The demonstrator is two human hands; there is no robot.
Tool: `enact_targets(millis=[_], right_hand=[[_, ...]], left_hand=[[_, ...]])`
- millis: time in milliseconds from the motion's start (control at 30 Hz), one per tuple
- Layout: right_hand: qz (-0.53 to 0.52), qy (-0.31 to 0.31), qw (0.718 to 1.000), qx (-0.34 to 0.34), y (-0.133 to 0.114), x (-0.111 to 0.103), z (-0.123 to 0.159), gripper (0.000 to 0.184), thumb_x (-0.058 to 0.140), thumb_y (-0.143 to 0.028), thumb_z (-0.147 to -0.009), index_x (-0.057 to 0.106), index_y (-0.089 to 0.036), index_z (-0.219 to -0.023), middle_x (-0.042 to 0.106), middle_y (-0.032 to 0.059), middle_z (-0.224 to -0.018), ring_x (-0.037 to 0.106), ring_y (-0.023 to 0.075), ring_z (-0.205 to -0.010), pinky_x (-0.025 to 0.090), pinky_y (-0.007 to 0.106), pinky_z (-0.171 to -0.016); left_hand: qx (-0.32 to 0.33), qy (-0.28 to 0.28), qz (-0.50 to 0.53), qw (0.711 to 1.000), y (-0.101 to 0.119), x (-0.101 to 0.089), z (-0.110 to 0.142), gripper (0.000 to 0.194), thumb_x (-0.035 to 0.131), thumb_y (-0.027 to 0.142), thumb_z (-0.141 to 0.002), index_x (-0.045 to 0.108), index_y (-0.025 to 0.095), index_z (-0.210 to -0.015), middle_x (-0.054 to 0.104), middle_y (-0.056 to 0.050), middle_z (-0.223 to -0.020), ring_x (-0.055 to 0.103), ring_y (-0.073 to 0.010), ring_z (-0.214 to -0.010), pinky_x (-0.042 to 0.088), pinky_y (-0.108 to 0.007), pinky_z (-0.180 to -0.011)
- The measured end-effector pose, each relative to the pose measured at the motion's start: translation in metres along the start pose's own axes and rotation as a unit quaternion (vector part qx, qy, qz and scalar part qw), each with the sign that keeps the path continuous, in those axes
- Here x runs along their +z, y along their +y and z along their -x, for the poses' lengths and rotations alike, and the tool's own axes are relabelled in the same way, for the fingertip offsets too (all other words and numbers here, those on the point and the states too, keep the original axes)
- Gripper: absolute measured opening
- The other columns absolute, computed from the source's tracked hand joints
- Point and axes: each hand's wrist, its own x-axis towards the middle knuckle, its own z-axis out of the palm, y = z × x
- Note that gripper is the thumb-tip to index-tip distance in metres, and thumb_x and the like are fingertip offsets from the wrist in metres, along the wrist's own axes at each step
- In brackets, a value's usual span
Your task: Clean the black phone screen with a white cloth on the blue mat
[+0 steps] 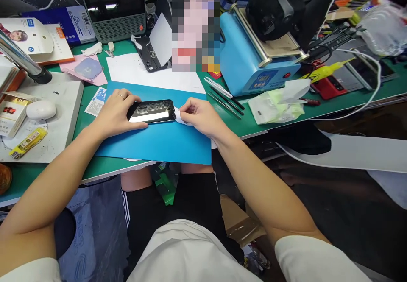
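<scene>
- A flat black device [152, 107] lies in the middle of the frame, a little above centre, over a blue mat [152, 144] and with its long side running left to right; a bright band shows along its lower part.
- The left hand [116, 109] is at the device's left end. Its thumb lies along the lower edge and its other fingers bend over the upper left corner, so that end sits between thumb and fingers.
- The right hand [199, 115] is just beside the device's right end, its fingers curled in and pinching a small white wipe [180, 115] between thumb and forefinger. The wipe reaches the device's right edge; whether the fingertips themselves touch the device, I cannot tell.
- Right of the mat's upper right corner, several slim tools [225, 99] lie side by side on the green table surface [190, 167].
- Farther right are a pale green tissue pack [276, 106] and, above it, a blue machine [243, 57].
- Above the mat, a white sheet [127, 68] lies with an open black case [149, 53] over its upper edge.
- At the left of the frame, a white mouse-like object [41, 110] and a yellow packet [28, 143] rest on a grey board [65, 121].
</scene>
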Motion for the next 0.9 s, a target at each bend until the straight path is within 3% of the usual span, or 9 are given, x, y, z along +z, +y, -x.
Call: enact_targets(millis=[167,333,600,900], right_hand=[[0.015,0.023,1.000,-0.011,0.000,0.002,0.000,0.013,0.074,-0.028,-0.073,0.062,-0.025,-0.075,0.070,0.0013,-0.079,0.060,0.0193,-0.073,0.044,0.036,-0.068],[0.013,0.024,1.000,-0.011,-0.002,0.003,-0.001,0.016,0.073,-0.036,-0.080,0.061,-0.026,-0.078,0.071,0.0018,-0.080,0.062,0.0197,-0.074,0.047,0.036,-0.069],[0.069,0.034,0.997,-0.015,-0.008,0.006,-0.018,0.011,0.073,-0.024,-0.080,0.063,-0.025,-0.076,0.071,0.0014,-0.081,0.061,0.0211,-0.077,0.045,0.036,-0.071],[0.107,0.056,0.992,-0.046,-0.017,0.012,-0.044,0.017,0.071,-0.017,-0.085,0.060,-0.025,-0.075,0.068,0.0010,-0.080,0.059,0.0216,-0.077,0.041,0.037,-0.073]], left_hand=[[-0.003,0.002,0.005,1.000,0.000,0.000,0.000,0.077,0.079,0.070,-0.082,0.064,0.021,-0.139,0.059,-0.016,-0.133,0.055,-0.0422,-0.126,0.049,-0.058,-0.109],[0.001,0.002,0.005,1.000,-0.003,0.001,-0.001,0.077,0.080,0.069,-0.081,0.065,0.021,-0.139,0.059,-0.016,-0.134,0.055,-0.0424,-0.125,0.049,-0.060,-0.109],[0.004,0.013,0.005,1.000,-0.002,0.001,-0.001,0.074,0.082,0.069,-0.080,0.066,0.022,-0.136,0.061,-0.015,-0.131,0.055,-0.0409,-0.122,0.049,-0.057,-0.106],[0.000,0.004,0.003,1.000,0.000,-0.001,0.000,0.076,0.081,0.069,-0.081,0.066,0.021,-0.138,0.062,-0.017,-0.134,0.057,-0.0414,-0.125,0.050,-0.057,-0.106]])
